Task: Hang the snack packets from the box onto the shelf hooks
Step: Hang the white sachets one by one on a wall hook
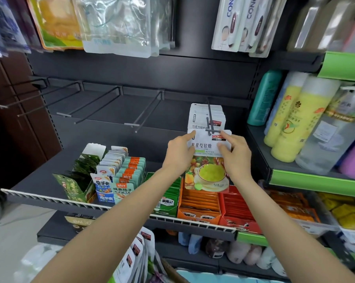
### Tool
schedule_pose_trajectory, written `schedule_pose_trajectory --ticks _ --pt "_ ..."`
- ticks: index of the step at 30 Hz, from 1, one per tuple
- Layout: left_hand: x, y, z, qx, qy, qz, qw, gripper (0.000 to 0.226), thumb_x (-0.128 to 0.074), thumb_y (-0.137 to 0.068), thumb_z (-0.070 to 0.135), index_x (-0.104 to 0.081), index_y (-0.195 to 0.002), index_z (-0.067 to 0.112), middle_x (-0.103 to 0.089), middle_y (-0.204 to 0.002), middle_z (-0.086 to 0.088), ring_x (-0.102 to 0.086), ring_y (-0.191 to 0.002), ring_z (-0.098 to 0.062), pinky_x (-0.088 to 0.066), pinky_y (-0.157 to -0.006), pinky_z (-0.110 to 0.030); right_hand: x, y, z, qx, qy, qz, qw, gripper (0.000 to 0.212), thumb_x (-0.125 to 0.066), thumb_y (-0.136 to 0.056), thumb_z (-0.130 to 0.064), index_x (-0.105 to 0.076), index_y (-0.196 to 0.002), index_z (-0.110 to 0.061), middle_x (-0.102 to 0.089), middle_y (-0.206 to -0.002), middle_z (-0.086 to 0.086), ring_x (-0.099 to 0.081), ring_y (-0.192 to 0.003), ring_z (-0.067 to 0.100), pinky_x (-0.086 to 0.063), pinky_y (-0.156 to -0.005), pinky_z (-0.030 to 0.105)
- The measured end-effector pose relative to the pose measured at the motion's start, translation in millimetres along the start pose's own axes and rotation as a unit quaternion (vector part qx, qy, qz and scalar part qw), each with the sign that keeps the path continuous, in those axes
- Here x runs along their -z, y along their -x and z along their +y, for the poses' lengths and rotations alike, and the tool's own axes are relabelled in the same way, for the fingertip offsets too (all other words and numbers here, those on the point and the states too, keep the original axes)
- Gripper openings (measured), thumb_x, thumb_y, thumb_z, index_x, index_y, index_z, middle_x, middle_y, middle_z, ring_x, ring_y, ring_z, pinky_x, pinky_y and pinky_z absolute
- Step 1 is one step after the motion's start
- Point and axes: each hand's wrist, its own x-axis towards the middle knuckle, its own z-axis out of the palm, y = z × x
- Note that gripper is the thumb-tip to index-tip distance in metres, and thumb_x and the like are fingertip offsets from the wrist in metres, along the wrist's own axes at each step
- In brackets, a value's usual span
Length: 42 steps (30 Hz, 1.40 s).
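Your left hand (179, 154) and right hand (237, 155) pinching a white candy packet (208, 160) reading 星星型软糖 at the tip of a shelf hook (210, 119), matching packets (206, 115) hung behind reading 巧克力味.

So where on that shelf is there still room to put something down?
The dark shelf is bare left of the green box and behind the snack boxes. The four hooks on the left hang bare. It is crowded along the front rail and under both hands.
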Motion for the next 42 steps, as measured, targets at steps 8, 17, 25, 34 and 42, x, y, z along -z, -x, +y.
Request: schedule_pose_trajectory --ticks 8,17,25,34,42 --pt "-17.7 -45.9 1.2 -0.001 -0.022 -0.037 0.999 0.07 -0.054 -0.089 0.002 -0.025 -0.149 0.019 -0.044 -0.14 -0.013 -0.047 -0.124 -0.029 -0.043 -0.1 -0.034 -25.7 -30.3 13.8 0.0 0.051 -0.079 0.996 0.061 -0.054 -0.093 -0.004 -0.027 -0.147 -0.014 -0.018 -0.153 0.008 -0.027 -0.139 0.017 -0.019 -0.102 0.009" --pt "-29.8 -70.6 -4.4 -0.003 -0.034 -0.023 0.999 0.068 -0.054 -0.09 0.004 -0.022 -0.149 0.014 -0.046 -0.137 -0.012 -0.041 -0.128 -0.025 -0.036 -0.102 -0.032 -34.4 -53.6 25.7 0.002 0.069 -0.097 0.993 0.063 -0.053 -0.093 -0.006 -0.023 -0.149 -0.013 -0.012 -0.155 0.008 -0.02 -0.143 0.017 -0.02 -0.113 0.024" --pt "-10.8 -15.4 -17.8 -0.015 -0.018 0.035 0.999 0.04 -0.055 -0.091 0.014 -0.049 -0.13 0.018 -0.052 -0.126 -0.006 -0.055 -0.111 -0.02 -0.047 -0.092 -0.034 -31.0 -2.8 19.4 0.007 0.058 -0.051 0.997 0.037 -0.056 -0.091 -0.006 -0.055 -0.127 -0.01 -0.042 -0.134 0.009 -0.043 -0.125 0.021 -0.037 -0.107 0.034" --pt "48.6 89.0 -107.1 0.023 -0.062 -0.054 0.996 0.02 -0.053 -0.091 0.011 -0.066 -0.107 0.012 -0.07 -0.097 -0.002 -0.064 -0.088 -0.017 -0.052 -0.083 -0.033 -83.1 137.0 -9.0 -0.074 0.073 -0.224 0.969 0.024 -0.052 -0.092 -0.005 -0.065 -0.113 -0.009 -0.066 -0.111 0.004 -0.06 -0.102 0.015 -0.042 -0.085 0.018" --pt "66.0 152.0 -198.6 0.027 -0.119 -0.297 0.947 0.04 -0.044 -0.094 0.002 -0.05 -0.133 0.01 -0.047 -0.141 -0.011 -0.047 -0.127 -0.025 -0.04 -0.1 -0.029 -131.9 234.0 -18.3 -0.134 0.166 -0.223 0.951 0.012 -0.054 -0.089 -0.005 -0.06 -0.099 -0.007 -0.054 -0.106 0.014 -0.05 -0.103 0.027 -0.031 -0.075 0.024"
